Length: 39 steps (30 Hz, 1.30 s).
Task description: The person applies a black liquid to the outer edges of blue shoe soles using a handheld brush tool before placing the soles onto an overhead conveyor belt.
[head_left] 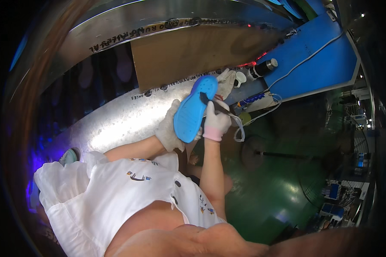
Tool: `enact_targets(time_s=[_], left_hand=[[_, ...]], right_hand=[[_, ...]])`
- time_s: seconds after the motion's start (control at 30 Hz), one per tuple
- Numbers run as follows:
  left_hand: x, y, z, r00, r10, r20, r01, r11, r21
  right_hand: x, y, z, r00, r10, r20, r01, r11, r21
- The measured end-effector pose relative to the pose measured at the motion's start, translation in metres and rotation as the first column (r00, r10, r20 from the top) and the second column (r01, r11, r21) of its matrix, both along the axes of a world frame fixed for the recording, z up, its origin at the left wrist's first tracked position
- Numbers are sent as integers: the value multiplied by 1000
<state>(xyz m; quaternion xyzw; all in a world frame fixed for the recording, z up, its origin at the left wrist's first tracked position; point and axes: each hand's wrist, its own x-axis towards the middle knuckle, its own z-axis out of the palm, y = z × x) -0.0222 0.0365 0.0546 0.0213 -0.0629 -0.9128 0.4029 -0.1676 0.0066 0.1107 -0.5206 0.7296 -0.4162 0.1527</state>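
Head view, read from left to right: one pale teal object point(68, 156) was seen at the left, low beside the curved metal bench point(116, 120), too little of it showing to be identified. One white sleeveless garment with small printed motifs point(116, 192) was worn by the person, filling the lower left.

Two gloved hands were raised in front of the bench. The left hand point(169, 128), in a grey-white work glove, was closed around the lower edge of one blue shoe sole point(194, 109), which was held tilted, its flat blue underside turned toward the camera and its toe end pointing up toward a brown board point(188, 53) that stood behind the bench. The right hand point(216, 122), in a white glove with a pink cuff, was closed around one dark slender tool point(212, 105), whose tip was laid against the right edge of the sole. One light strap or cord point(240, 130) hung in a loop just beside that hand.

Further right, one white cup-like object point(240, 78) and one dark cylindrical device with a metal end point(263, 67) were seen near a blue panel point(317, 60), across which one white cable point(306, 60) was run. A green floor point(270, 192) lay below at the right.
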Motion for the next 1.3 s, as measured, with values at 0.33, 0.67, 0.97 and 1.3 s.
enact_targets(time_s=[0.33,0.67,0.97,1.3], left_hand=[[0,8,51,958,260,124,-251,964,-87],[0,24,112,830,348,435,-346,934,-88],[2,-11,51,945,319,79,-322,946,29],[21,-16,74,938,263,226,-237,962,-136]], right_hand=[[6,42,67,950,262,-171,-301,915,-270],[15,49,70,888,315,-336,-445,773,-453],[21,64,55,919,394,-15,-356,812,-462],[38,96,49,879,440,-185,-466,712,-525]])
